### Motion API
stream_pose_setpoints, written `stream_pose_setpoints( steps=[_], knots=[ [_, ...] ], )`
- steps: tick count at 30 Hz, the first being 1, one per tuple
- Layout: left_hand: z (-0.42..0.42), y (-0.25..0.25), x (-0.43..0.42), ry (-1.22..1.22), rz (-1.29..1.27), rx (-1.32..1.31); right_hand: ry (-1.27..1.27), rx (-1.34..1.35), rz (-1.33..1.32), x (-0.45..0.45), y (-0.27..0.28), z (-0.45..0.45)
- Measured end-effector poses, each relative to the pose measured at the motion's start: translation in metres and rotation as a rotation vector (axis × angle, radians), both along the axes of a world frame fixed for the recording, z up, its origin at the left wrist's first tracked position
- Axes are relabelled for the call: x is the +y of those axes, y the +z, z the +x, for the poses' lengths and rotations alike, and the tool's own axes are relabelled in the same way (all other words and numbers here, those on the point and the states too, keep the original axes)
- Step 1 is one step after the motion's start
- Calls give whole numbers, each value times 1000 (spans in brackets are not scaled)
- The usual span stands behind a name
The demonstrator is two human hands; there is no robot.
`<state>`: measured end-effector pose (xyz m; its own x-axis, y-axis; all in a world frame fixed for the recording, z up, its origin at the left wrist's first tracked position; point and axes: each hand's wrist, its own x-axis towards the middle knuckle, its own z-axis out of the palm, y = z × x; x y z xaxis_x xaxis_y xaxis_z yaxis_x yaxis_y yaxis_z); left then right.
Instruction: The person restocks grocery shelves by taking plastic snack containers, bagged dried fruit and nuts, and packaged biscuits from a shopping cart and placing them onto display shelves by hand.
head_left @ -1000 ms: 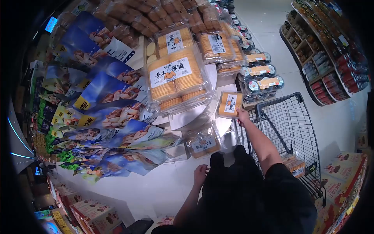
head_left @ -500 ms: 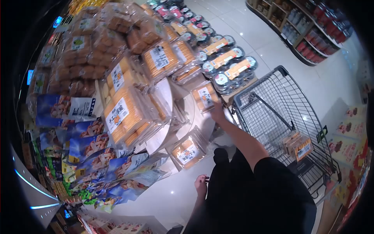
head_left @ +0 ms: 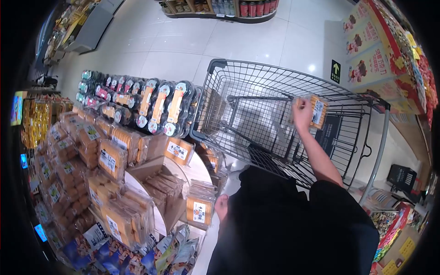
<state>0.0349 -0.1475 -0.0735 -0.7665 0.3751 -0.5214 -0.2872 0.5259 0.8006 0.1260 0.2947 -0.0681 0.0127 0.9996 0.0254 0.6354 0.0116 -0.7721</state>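
My right hand (head_left: 302, 113) reaches over the shopping cart (head_left: 266, 123), its fingers curled at the edge of a clear-wrapped packet of biscuits (head_left: 318, 112) with a white label. The hand partly covers this packet, so its exact grip is hard to see. My left hand (head_left: 221, 207) hangs low with its fingers curled, just beside a stack of similar biscuit packets (head_left: 200, 211) at the edge of the display; nothing shows in it. Another labelled biscuit packet (head_left: 178, 150) lies on the round wooden display stand (head_left: 197, 168).
Black-lidded twin packs (head_left: 162, 107) line the far side of the display. Piled wrapped cakes (head_left: 68, 169) and blue snack bags (head_left: 110, 256) fill the left. A cardboard promotional stand (head_left: 366, 50) rises at right, near a black basket (head_left: 402, 178). Bottle shelves (head_left: 220, 7) stand beyond the cart.
My right hand has left the packet on the display stand and moved right to the packet in the cart. That display packet stays in place. The view has turned right.
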Motion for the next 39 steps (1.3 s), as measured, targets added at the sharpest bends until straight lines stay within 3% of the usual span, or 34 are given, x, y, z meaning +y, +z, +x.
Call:
stream_pose_setpoints(
  steps=[2,5,8,9,11,16,20,22,26,28,30,32,34,37,38,39],
  knots=[
    [-14,15,23,-31,33,-1,-388,-247,-83,25,-43,44],
    [-25,33,51,74,-36,-141,-664,-163,-308,21,-46,69],
    [-26,39,65,-1,-60,-74,-723,-144,-512,24,-63,74],
    [-26,40,66,-49,-47,-62,-727,-135,-520,26,-67,76],
    [-27,20,54,-101,-30,18,-377,-342,-431,31,-68,73],
    [-33,24,43,-192,-73,-3,-287,-372,-379,55,-108,74],
    [-32,33,43,-93,-34,-10,-324,-470,-67,51,-147,89],
    [-34,40,53,-118,-57,-64,-358,-71,31,49,-157,100],
    [-40,43,70,-60,-47,22,-525,742,-202,19,-105,96],
    [-44,37,75,-95,42,-52,-429,863,-296,0,-87,93],
    [-48,38,85,-131,114,-43,-315,881,-303,-33,-25,64],
    [-54,48,100,-177,186,-27,-72,705,-329,-58,14,47],
    [-58,77,118,-264,289,-219,190,618,-166,-86,51,18],
    [-59,119,145,-189,445,-100,673,313,-25,-123,108,-23],
    [-57,113,147,-169,455,-95,827,223,25,-136,120,-37],
    [-56,105,147,1,601,-92,962,289,44,-151,116,-49]
  ],
)
